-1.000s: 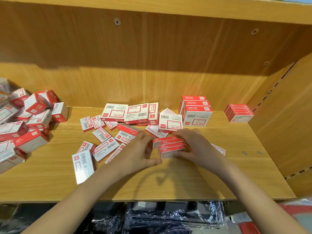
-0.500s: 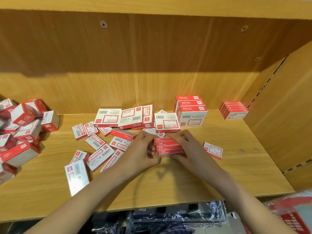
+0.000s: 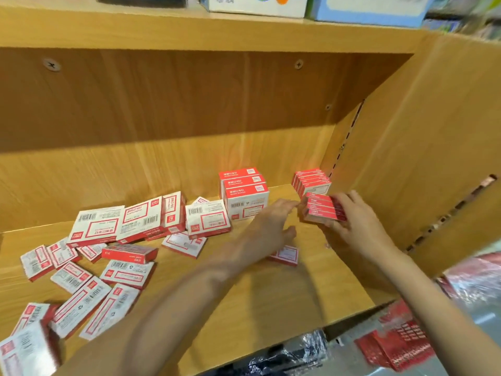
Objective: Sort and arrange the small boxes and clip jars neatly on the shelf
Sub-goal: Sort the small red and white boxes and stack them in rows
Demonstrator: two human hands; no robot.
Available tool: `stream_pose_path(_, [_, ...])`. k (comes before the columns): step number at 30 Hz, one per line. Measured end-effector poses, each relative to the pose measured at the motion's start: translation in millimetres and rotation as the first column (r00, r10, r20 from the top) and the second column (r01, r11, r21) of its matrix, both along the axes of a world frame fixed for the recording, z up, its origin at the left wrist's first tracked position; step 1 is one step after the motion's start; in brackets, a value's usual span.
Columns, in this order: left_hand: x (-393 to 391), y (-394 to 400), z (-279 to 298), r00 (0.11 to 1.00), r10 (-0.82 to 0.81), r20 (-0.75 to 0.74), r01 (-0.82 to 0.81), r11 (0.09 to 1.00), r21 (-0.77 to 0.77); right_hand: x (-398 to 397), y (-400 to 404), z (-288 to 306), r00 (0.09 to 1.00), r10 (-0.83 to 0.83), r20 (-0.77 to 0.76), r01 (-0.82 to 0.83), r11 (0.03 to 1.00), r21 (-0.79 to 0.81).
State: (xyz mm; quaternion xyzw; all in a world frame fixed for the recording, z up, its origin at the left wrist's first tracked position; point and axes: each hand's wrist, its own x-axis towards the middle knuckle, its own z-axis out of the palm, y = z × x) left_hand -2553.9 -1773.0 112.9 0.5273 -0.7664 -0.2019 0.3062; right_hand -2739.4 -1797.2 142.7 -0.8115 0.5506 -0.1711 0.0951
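Red-edged, the small stack of boxes (image 3: 324, 208) sits pinched in the right hand (image 3: 352, 221), long axis running from 9 to 3 o'clock. It hangs just in front of the row of like boxes (image 3: 311, 181) at 12 o'clock by the shelf (image 3: 271, 294) back corner. The left hand (image 3: 267, 229), fingers spread and holding nothing, lies just at 9 o'clock of the stack, so the right looks nearer to set it down.

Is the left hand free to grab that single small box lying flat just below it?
Probably yes. The left hand is open and holds nothing, right above the flat small box, with nothing lying on it.
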Motion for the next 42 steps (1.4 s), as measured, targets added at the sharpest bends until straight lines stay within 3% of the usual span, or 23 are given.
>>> stream_pose_path(3, [-9,-17,-5,0.996,0.024,0.087,-0.032,0.995,0.092,3,-31,-8,0.984,0.007,-0.177,-0.018,0.998,-0.058])
stream_pose_path(6, [-17,-33,-9,0.965,-0.011,0.263,-0.032,0.987,0.159,10,-47,-26,0.902,-0.008,-0.432,-0.077,0.981,-0.177])
stream_pose_path(8, [-20,-40,-12,0.95,-0.051,0.307,-0.01,0.981,0.195,10,-50,-37,0.889,-0.053,-0.455,-0.07,0.966,-0.247])
stream_pose_path(13, [-25,-46,-13,0.975,-0.127,0.184,0.086,0.973,0.215,10,-50,-52,0.903,-0.073,-0.424,-0.065,0.951,-0.302])
stream_pose_path(17, [-29,-46,-13,0.993,-0.016,0.115,0.004,0.994,0.105,13,-49,-48,0.941,-0.032,-0.336,-0.061,0.963,-0.264])
stream_pose_path(21, [-35,-44,-25,0.92,-0.043,0.39,-0.005,0.993,0.12,11,-46,-52,0.939,0.014,-0.344,-0.114,0.956,-0.27])
stream_pose_path(23, [-41,-47,-29,0.898,-0.05,0.438,-0.01,0.991,0.134,10,-49,-56,0.925,-0.053,-0.376,-0.062,0.956,-0.287])
stream_pose_path(29, [-42,-47,-22,0.873,-0.093,0.48,0.013,0.986,0.167,15,-55,-52,0.908,-0.088,-0.409,-0.031,0.961,-0.274])
stream_pose_path(33, [-35,-44,-17,0.892,-0.147,0.428,0.067,0.978,0.197,15,-58,-58,0.911,-0.085,-0.404,-0.051,0.948,-0.313])
stream_pose_path(38, [-24,-40,-8,0.914,-0.176,0.366,0.111,0.975,0.191,11,-50,-45,0.912,0.012,-0.41,-0.105,0.973,-0.205])
stream_pose_path(42, [13,2,8,0.976,-0.034,0.215,0.055,0.994,-0.094,23,-22,-16,0.99,0.128,-0.065,-0.139,0.966,-0.216])
